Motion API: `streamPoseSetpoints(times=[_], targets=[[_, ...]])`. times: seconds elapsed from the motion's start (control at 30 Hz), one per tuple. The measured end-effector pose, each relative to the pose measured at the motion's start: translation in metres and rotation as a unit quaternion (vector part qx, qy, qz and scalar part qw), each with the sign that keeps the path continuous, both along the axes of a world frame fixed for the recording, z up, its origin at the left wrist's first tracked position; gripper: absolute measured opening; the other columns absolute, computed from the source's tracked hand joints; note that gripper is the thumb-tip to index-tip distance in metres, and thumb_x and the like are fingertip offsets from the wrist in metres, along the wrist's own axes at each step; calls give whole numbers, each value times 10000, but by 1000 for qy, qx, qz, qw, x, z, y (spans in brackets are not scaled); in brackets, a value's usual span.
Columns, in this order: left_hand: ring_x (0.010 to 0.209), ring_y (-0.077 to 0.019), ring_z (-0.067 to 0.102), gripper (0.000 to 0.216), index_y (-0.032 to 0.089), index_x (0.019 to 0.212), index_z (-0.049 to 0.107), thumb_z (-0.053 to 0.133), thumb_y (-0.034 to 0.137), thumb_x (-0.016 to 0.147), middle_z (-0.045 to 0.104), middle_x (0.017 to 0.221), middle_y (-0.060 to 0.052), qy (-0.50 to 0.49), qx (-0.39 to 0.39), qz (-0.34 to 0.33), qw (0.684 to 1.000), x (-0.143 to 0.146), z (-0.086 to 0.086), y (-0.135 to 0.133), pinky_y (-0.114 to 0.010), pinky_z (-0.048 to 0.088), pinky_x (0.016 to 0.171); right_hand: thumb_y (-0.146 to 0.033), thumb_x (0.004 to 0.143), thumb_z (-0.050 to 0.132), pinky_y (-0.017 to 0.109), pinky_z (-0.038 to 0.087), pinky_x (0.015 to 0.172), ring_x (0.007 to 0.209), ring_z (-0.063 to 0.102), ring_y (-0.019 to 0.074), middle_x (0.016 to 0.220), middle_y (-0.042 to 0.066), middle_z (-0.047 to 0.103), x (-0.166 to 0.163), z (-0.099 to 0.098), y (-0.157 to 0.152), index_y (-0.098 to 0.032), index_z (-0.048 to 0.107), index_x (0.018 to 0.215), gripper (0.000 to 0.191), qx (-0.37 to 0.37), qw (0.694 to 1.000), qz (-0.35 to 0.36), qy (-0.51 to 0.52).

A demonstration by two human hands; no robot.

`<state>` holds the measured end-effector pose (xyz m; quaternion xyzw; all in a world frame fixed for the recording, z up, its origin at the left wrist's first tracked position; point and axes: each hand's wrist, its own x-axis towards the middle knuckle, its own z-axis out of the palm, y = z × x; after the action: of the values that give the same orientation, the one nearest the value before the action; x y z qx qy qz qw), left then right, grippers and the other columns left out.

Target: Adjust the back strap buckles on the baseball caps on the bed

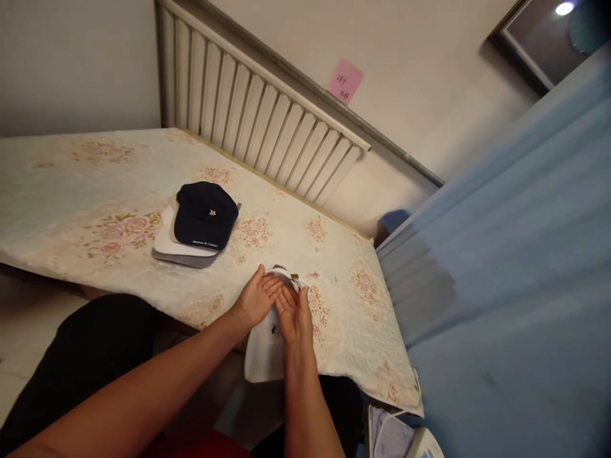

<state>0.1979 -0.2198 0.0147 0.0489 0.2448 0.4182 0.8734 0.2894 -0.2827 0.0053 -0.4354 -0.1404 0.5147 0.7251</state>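
A white baseball cap point(261, 356) with a small dark emblem lies at the near edge of the table, its brim toward me and hanging over the edge. My left hand point(258, 298) rests at the cap's crown from the left, fingers stretched flat and thumb raised. From the right, my right hand point(294, 317) lies at the crown too, palm partly up and fingers extended. The fingertips of both hands meet over the crown, which they partly hide. Left of them sits a stack of caps, with a navy cap point(205, 216) on top and a white cap point(167, 245) beneath it.
A floral cloth point(119, 191) covers the table. Behind it, a white radiator point(258, 114) runs along the wall, with a pink note point(345, 81) above. A blue curtain point(501, 286) hangs at the right. A white object with a cord point(424, 445) is at the lower right.
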Motion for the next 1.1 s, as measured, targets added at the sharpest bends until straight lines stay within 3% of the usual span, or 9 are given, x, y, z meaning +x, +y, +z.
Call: streamPoseSetpoints(times=[0.17, 0.3, 0.37, 0.47, 0.63, 0.73, 0.8, 0.97, 1.1], targets=[[995, -193, 623, 376, 134, 1012, 559, 486, 482, 892, 629, 1005, -131, -37, -61, 12, 997, 1, 1, 13, -288, 517, 865, -652, 809, 484, 393, 532, 898, 1030, 643, 220, 928, 122, 680, 3, 2, 29, -204, 597, 818, 462, -45, 997, -3, 70], [877, -166, 659, 259, 123, 1089, 538, 378, 266, 945, 640, 893, -96, -63, -91, 27, 993, 1, 5, 17, -280, 553, 807, -317, 836, 505, 375, 526, 910, 943, 663, 188, 828, 72, 685, 8, 1, 41, -213, 564, 760, 142, -38, 993, -75, 77], [875, -172, 670, 294, 106, 1148, 517, 336, 222, 946, 651, 904, -102, -78, -86, 27, 993, -3, 11, 17, -297, 567, 811, -210, 811, 481, 373, 520, 925, 949, 660, 176, 835, 52, 692, 10, 6, 41, -217, 557, 768, 88, -21, 993, -93, 72], [953, -221, 677, 365, 75, 1246, 472, 319, 218, 946, 664, 1030, -165, -121, -56, 11, 991, -10, 31, 16, -362, 580, 830, -146, 797, 475, 385, 513, 944, 982, 654, 170, 927, 49, 708, 14, 30, 31, -197, 574, 841, 120, 22, 991, -106, 80], [1050, -257, 658, 408, 38, 1310, 457, 337, 157, 939, 683, 1095, -200, -198, 45, -9, 979, -18, 87, 15, -392, 568, 882, -96, 820, 514, 424, 473, 1007, 1082, 627, 176, 1095, 61, 706, 21, 96, 14, -152, 611, 983, 197, 172, 975, -81, 116], [1010, -253, 677, 397, 77, 1306, 495, 375, 138, 932, 712, 1058, -165, -214, 96, -17, 972, -17, 101, 16, -395, 572, 876, -128, 849, 512, 451, 446, 1033, 1086, 630, 179, 1108, 51, 710, 23, 112, 13, -162, 630, 1052, 237, 236, 964, -68, 102], [966, -252, 693, 384, 94, 1291, 518, 383, 150, 936, 727, 1015, -153, -205, 99, -21, 973, -15, 92, 17, -401, 578, 856, -163, 873, 496, 446, 437, 1040, 1053, 648, 172, 1055, 46, 730, 23, 102, 15, -167, 648, 1027, 217, 230, 964, -76, 110], [962, -266, 694, 376, 87, 1282, 517, 392, 175, 938, 726, 991, -165, -169, 57, -10, 984, -15, 44, 15, -419, 586, 827, -193, 892, 482, 421, 434, 1037, 1011, 665, 160, 993, 51, 747, 14, 53, 13, -156, 656, 990, 204, 151, 975, -81, 143], [1050, -287, 657, 386, 57, 1275, 506, 425, 198, 925, 696, 1068, -195, -166, 56, -18, 984, -20, 31, 7, -443, 563, 877, -191, 873, 510, 410, 434, 1031, 976, 672, 155, 997, 49, 745, 8, 39, 7, -162, 654, 981, 182, 143, 976, -77, 148]])
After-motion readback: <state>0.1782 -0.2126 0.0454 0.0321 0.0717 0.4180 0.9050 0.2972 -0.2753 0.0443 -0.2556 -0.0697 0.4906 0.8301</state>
